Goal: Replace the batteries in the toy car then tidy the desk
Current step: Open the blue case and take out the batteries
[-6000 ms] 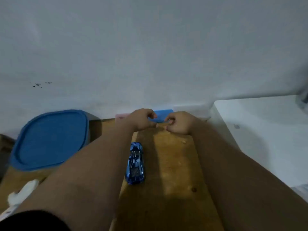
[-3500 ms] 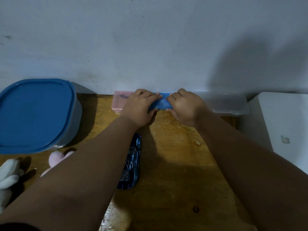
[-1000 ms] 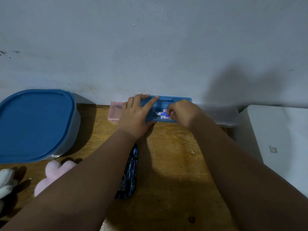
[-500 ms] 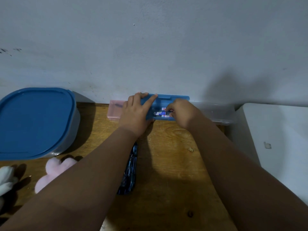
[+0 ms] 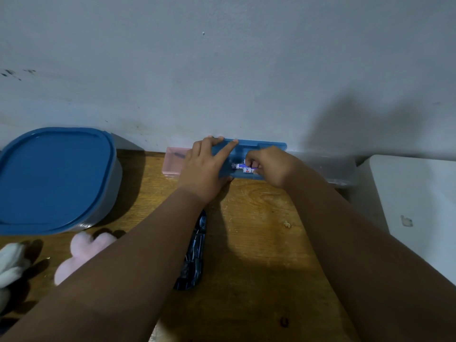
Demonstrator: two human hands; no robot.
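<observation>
A small blue box (image 5: 261, 146) stands open against the wall at the back of the wooden desk (image 5: 259, 243). White and blue batteries (image 5: 240, 167) lie inside it. My left hand (image 5: 204, 169) rests on the box's left part, fingers spread over its raised lid. My right hand (image 5: 269, 166) reaches into the box, its fingertips pinched on a battery. The blue toy car (image 5: 193, 255) lies on the desk under my left forearm, mostly hidden.
A pink box (image 5: 174, 161) and a clear box (image 5: 330, 169) flank the blue one along the wall. A large container with a blue lid (image 5: 54, 178) stands at left. Pink (image 5: 81, 253) and white (image 5: 9, 265) plush toys lie front left. A white surface (image 5: 419, 208) borders the desk at right.
The blue box, closed 3.5 s ago, now stands open. My right hand has gone into it and closed its fingertips on a battery; my left hand stays on the lid.
</observation>
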